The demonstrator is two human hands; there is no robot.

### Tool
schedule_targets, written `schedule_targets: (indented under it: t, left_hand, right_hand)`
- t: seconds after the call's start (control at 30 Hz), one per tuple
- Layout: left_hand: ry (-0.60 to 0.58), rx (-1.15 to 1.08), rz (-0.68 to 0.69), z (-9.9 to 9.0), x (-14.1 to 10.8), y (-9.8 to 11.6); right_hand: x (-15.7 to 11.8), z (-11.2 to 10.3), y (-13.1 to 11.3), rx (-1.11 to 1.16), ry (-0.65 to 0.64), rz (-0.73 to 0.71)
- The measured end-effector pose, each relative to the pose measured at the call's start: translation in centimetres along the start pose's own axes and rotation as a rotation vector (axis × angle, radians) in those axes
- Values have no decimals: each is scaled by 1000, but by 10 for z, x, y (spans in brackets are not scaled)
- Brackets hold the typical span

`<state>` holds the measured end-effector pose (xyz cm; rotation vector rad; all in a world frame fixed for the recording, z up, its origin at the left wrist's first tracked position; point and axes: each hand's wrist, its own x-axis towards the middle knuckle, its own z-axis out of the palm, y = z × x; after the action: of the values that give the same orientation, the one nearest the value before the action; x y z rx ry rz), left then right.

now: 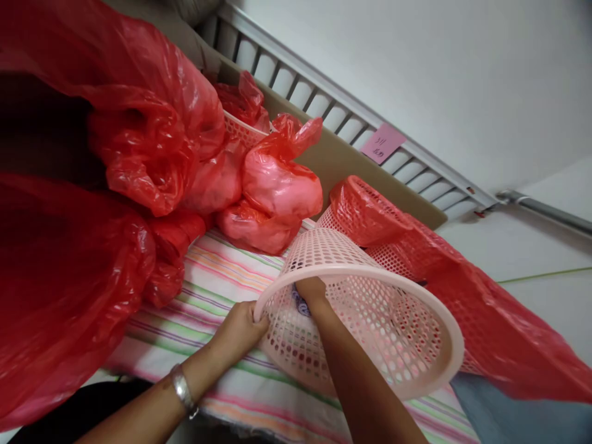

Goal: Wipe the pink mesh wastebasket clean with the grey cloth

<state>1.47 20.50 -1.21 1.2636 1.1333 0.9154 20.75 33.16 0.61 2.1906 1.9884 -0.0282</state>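
Observation:
A pale pink perforated plastic basket [361, 271] lies tipped on its side, its wide mouth facing me. My left hand [246, 325] is closed on the left part of its rim, with the thumb near the inner side. Inside the basket, my right hand [312, 290] is curled against the upper left wall. A bunched purple patterned cloth [302, 303] shows under that hand, which is closed on it. Most of the right fingers are hidden. Beneath the basket is a striped cloth [208, 296] in white, pink, green and orange.
Large red plastic bags [152, 142] crowd the left side. A knotted red bag [282, 179] sits behind the basket. To the right, other pink baskets [393, 256] lie partly inside a red bag [485, 320]. A white radiator [300, 92] with a pink note [383, 143] runs along the wall.

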Motion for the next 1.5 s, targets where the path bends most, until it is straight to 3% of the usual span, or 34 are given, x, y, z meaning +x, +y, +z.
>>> schedule_targets:
  t: [0.1, 0.2, 0.3, 0.47, 0.53, 0.63, 0.77, 0.9, 1.07, 1.13, 1.3, 1.4, 1.5]
  left_hand:
    - [-88, -98, -129, 11, -6, -5]
    - [-127, -113, -156, 22, -11, -10]
    - [-117, -109, -139, 26, -13, -14]
    - [-115, -79, -105, 26, -13, -11]
    - [-119, -35, -86, 25, -15, -8]
    - [-96, 74, -19, 22, -16, -3]
    - [-64, 197, 100, 14, -12, 4]
    - [-75, 214, 72, 4, -7, 10]
    - [-36, 113, 73, 8, -7, 7]
    - [-20, 6, 36, 15, -10, 1]
    - [-152, -155, -89, 33, -17, -15]
    - [-148, -153, -53, 36, -16, -19]
    - [-133, -160, -41, 38, -15, -19]
  right_hand:
    - [-5, -2, 1, 20, 0, -5]
    - [-26, -3, -1, 26, -11, -7]
    - [-71, 1, -6, 11, -16, -6]
    - [-169, 18, -5, -1, -28, -100]
    - [-189, 21, -3, 4, -39, -93]
    - [-180, 16, -2, -16, -54, -43]
    - [-114, 4, -2, -34, -38, 23]
    - [-43, -2, 0, -9, 10, 11]
    - [-6, 2, 6, 1, 76, 0]
    - [-5, 4, 9, 5, 77, -6]
    - [-23, 3, 10, 13, 30, -21]
    - [-58, 4, 6, 7, -6, 8]
    - [-112, 9, 0, -20, -19, -5]
